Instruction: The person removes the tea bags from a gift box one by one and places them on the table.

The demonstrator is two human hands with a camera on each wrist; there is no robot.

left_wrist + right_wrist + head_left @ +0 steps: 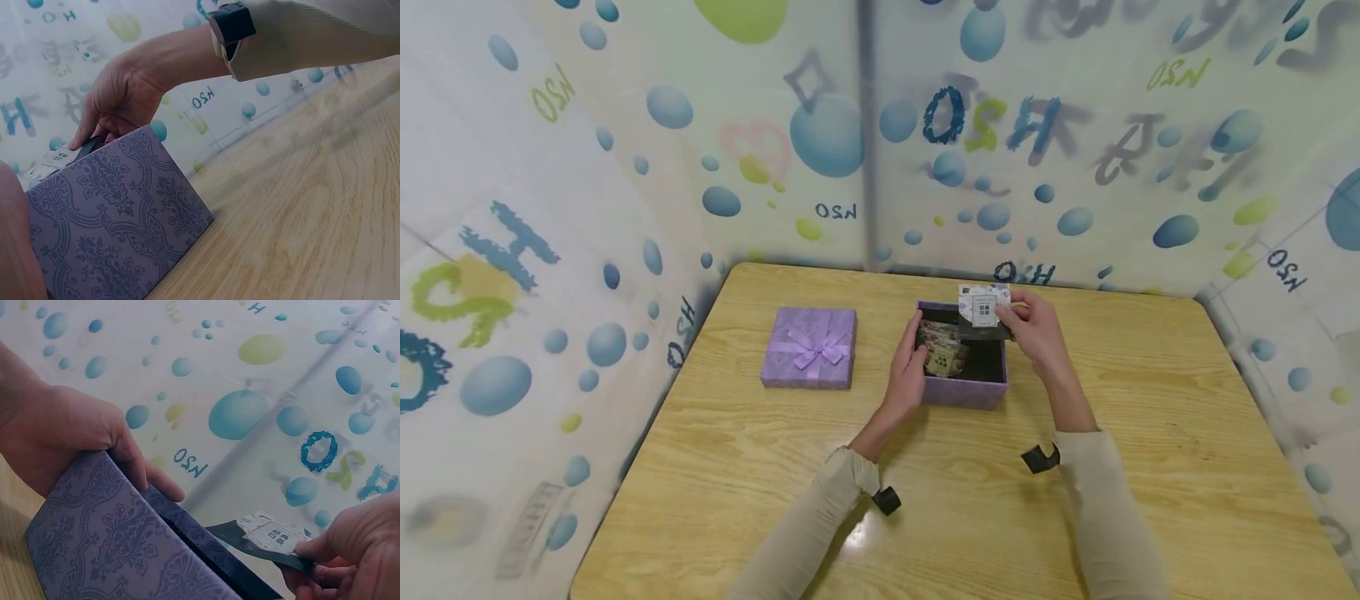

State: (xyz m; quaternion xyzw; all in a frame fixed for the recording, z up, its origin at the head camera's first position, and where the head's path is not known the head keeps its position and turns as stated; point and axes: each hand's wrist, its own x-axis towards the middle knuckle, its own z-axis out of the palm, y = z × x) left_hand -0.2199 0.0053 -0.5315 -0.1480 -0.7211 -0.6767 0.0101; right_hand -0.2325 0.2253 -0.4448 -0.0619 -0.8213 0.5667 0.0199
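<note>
A purple patterned gift box (964,394) stands uncovered on the table, its inside dark. My left hand (906,377) grips the box's left wall, fingers along the outside and rim. Between thumb and fingers, my right hand (1042,333) pinches a flat dark sachet (983,332) with a white floral label, over the box's far right part. In the right wrist view the sachet (275,536) is slanted above the rim. Another sachet (945,352), brownish with a pale label, lies inside the box at the left. The box wall hides the lower inside in both wrist views.
Left of the box lies its purple lid (811,348), topped with a ribbon bow. The wooden table (1150,467) meets a wall covering (917,208) with printed bubbles behind. Small black devices (887,500) are strapped at both wrists.
</note>
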